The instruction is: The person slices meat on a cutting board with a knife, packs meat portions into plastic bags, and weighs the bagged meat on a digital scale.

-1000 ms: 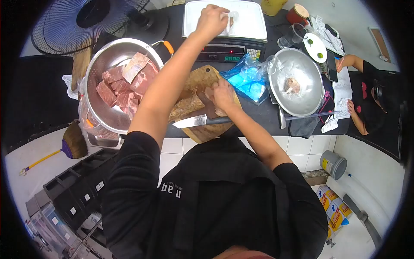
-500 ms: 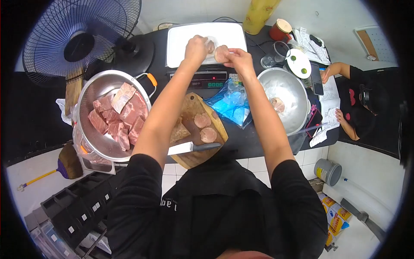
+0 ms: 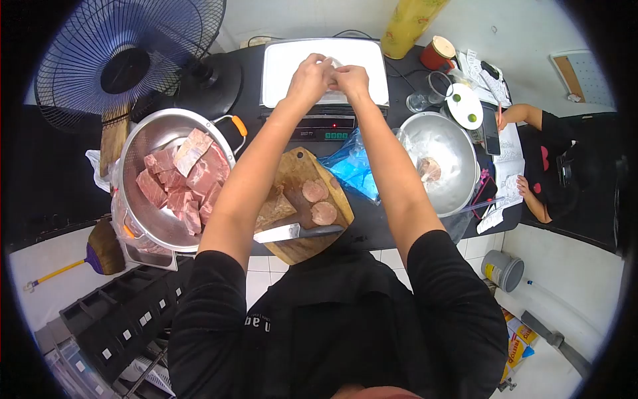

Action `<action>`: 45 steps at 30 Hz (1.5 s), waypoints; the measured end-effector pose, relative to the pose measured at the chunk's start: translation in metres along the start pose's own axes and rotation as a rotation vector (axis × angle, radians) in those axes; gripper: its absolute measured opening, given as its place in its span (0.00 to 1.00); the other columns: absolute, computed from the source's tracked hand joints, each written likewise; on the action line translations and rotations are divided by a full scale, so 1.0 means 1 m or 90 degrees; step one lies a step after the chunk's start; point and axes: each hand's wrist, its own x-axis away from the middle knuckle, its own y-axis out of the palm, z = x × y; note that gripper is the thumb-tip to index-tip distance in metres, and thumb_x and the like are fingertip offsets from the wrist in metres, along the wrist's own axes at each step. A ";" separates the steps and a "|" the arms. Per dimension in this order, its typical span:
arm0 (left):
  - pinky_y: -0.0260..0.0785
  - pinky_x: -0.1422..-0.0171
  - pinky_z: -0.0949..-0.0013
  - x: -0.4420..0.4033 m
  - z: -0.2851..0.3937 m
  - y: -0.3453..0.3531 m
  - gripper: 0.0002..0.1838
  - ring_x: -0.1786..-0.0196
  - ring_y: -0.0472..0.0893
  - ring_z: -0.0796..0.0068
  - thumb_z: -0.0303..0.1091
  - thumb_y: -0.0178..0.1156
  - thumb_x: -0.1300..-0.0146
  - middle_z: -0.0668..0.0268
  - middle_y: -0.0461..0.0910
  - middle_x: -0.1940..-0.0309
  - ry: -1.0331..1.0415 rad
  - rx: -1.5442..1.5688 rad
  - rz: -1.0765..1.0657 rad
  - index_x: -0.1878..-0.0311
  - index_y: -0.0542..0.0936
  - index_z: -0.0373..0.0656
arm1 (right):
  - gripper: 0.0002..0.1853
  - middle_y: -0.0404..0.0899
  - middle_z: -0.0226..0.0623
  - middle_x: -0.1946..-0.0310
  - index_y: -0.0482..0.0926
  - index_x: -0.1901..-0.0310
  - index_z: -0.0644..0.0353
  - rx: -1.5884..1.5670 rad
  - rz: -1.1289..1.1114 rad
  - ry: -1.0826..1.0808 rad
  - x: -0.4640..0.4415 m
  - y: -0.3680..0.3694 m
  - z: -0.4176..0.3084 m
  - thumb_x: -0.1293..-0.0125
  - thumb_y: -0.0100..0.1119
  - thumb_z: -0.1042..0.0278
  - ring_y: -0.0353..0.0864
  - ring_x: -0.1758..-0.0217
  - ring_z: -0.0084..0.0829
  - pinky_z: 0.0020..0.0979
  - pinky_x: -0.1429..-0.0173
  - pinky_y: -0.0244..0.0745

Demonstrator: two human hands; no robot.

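Observation:
Over the white tray (image 3: 282, 70) on the digital scale (image 3: 325, 126), both my hands are close together. A small clear plastic bag (image 3: 337, 63) is pinched between the fingers of my left hand (image 3: 310, 81) and my right hand (image 3: 351, 81); my fingers hide most of it, and no meat slice shows in it now. Below, on the wooden cutting board (image 3: 299, 169), lie two round meat slices (image 3: 319, 202), a larger piece of meat (image 3: 276, 207) partly behind my left forearm, and a knife (image 3: 299, 232) with a black handle.
At left stands a steel colander (image 3: 126, 199) of raw meat chunks beside a fan (image 3: 126, 70). A blue plastic pack (image 3: 355, 166) lies by the board. To the right, a metal bowl (image 3: 452, 146) holds a bagged slice. Another person's hand (image 3: 508, 118) writes at the table's right end.
My right hand has moved left and up to meet my left hand at the bag. The meat slice it held is out of sight now. The view has shifted slightly.

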 end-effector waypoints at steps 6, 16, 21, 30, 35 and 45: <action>0.73 0.44 0.58 0.000 -0.005 0.003 0.20 0.52 0.81 0.51 0.28 0.58 0.40 0.49 0.76 0.45 0.031 0.061 -0.047 0.43 0.80 0.49 | 0.12 0.85 0.49 0.69 0.85 0.61 0.68 0.163 0.049 -0.106 0.009 0.007 -0.005 0.41 0.62 0.66 0.86 0.66 0.37 0.36 0.59 0.80; 0.72 0.44 0.59 0.025 0.003 -0.091 0.24 0.52 0.80 0.55 0.47 0.60 0.38 0.49 0.73 0.42 -0.120 0.043 0.124 0.41 0.78 0.47 | 0.14 0.84 0.49 0.62 0.85 0.60 0.59 0.368 0.063 -0.191 0.131 -0.070 -0.019 0.35 0.58 0.58 0.84 0.57 0.48 0.41 0.51 0.76; 0.73 0.46 0.61 0.031 0.009 -0.088 0.24 0.58 0.82 0.61 0.46 0.62 0.40 0.51 0.74 0.44 -0.101 0.048 0.101 0.42 0.79 0.46 | 0.11 0.83 0.47 0.63 0.85 0.60 0.58 0.397 -0.118 -0.193 0.186 -0.055 0.052 0.39 0.61 0.61 0.83 0.57 0.46 0.42 0.52 0.76; 0.74 0.48 0.62 0.042 0.030 -0.099 0.23 0.53 0.81 0.56 0.36 0.64 0.40 0.48 0.73 0.44 -0.111 0.089 0.074 0.42 0.76 0.40 | 0.13 0.81 0.47 0.60 0.85 0.61 0.61 0.559 -0.209 -0.252 0.230 -0.049 0.089 0.45 0.60 0.64 0.78 0.55 0.49 0.45 0.49 0.76; 0.74 0.47 0.62 0.047 0.038 -0.095 0.23 0.53 0.81 0.56 0.37 0.64 0.40 0.48 0.73 0.43 -0.109 0.093 0.062 0.42 0.77 0.41 | 0.08 0.80 0.43 0.66 0.85 0.64 0.59 0.640 -0.223 -0.291 0.235 -0.037 0.109 0.44 0.63 0.66 0.78 0.57 0.47 0.43 0.53 0.76; 0.72 0.42 0.58 0.061 0.030 -0.064 0.24 0.49 0.80 0.51 0.46 0.63 0.41 0.47 0.71 0.41 -0.019 0.022 0.032 0.42 0.79 0.48 | 0.27 0.72 0.43 0.56 0.77 0.45 0.54 0.681 -0.348 -0.353 0.235 -0.019 0.114 0.51 0.65 0.69 0.73 0.50 0.45 0.42 0.50 0.76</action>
